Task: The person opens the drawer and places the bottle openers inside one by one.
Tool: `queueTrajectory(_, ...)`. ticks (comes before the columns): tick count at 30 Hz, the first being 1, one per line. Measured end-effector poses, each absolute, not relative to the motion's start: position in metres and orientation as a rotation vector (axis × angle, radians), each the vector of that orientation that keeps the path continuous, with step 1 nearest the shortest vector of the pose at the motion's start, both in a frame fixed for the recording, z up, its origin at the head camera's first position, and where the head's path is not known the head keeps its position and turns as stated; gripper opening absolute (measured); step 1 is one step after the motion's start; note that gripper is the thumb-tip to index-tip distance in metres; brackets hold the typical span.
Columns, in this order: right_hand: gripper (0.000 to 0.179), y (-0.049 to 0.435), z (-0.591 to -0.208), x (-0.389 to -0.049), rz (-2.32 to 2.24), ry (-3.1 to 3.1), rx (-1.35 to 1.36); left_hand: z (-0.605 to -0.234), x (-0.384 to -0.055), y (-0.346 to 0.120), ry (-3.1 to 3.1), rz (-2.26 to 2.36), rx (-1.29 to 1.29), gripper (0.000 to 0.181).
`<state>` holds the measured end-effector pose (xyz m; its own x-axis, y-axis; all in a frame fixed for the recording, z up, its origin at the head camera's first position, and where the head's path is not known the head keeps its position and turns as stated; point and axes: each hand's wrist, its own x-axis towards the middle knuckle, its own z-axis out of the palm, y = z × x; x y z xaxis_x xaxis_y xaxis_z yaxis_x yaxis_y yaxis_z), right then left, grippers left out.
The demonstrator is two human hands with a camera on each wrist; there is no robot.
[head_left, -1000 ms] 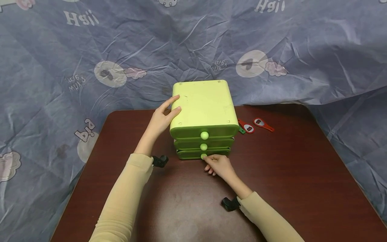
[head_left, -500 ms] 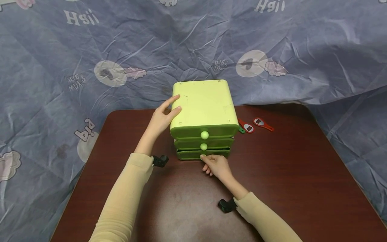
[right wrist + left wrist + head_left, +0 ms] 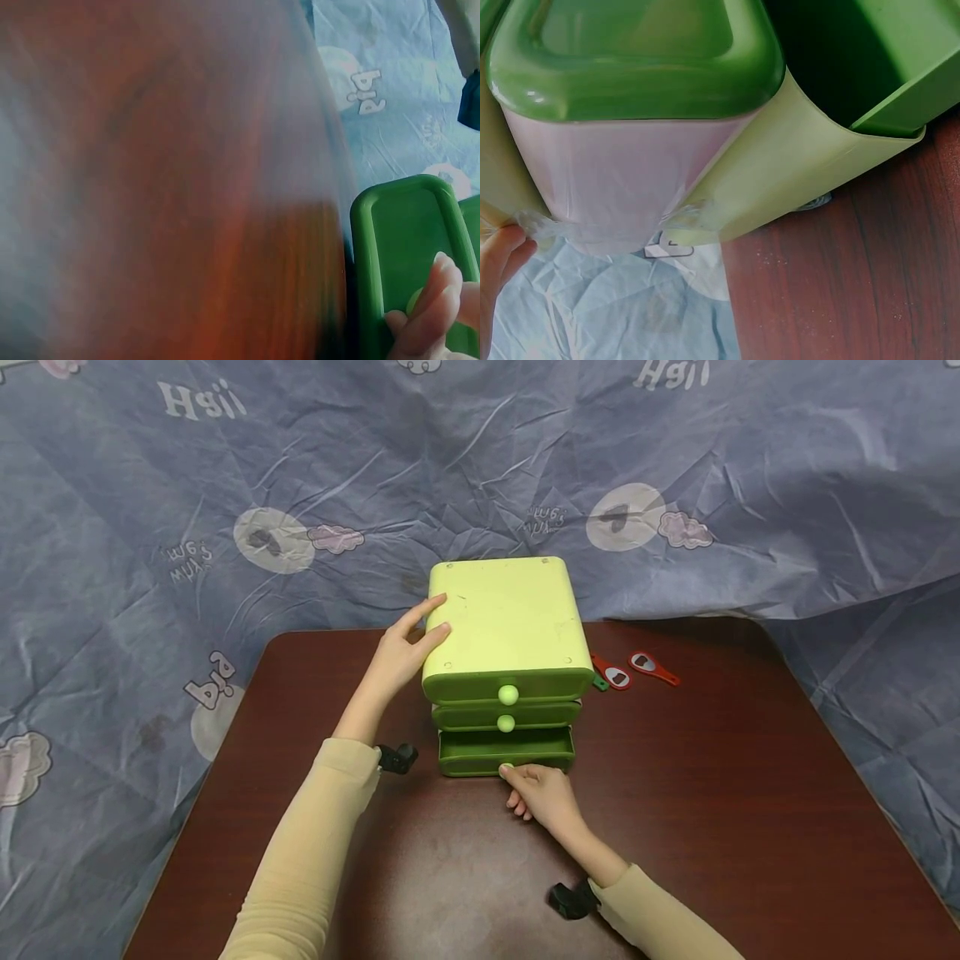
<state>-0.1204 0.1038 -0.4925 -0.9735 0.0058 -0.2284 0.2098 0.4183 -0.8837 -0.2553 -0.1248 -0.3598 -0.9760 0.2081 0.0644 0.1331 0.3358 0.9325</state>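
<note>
A small three-drawer cabinet [image 3: 510, 614] with a pale yellow-green shell stands at the table's far middle. My left hand [image 3: 399, 653] rests on its left side, with thumb and fingertips on the top edge; in the left wrist view only some fingers [image 3: 501, 255] show. At the front, my right hand [image 3: 546, 795] pinches the round knob [image 3: 413, 300] of the green bottom drawer [image 3: 471, 767], which stands partly pulled out. Its visible inside looks bare. The top drawer [image 3: 465, 689] and the middle drawer [image 3: 465, 718] are closed, each with a round knob.
Two red bottle openers [image 3: 652, 668] lie on the dark red-brown table [image 3: 712, 793] right of the cabinet, beside a partly hidden green piece [image 3: 600, 682]. A printed blue-grey cloth [image 3: 360, 460] hangs behind. Clear tape [image 3: 694, 214] shows at the cabinet's side.
The bottom drawer has slid out toward me, my right hand moving with its knob, and its inside now shows. My left hand has stayed on the cabinet.
</note>
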Motion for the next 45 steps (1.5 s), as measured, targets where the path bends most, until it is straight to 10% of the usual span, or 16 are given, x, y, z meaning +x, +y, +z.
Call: queueTrajectory(45,0.042,0.103,-0.499,-0.078,-1.719,2.324,0.213,-0.357,-0.255,-0.123,2.488,1.780,0.296,0.051)
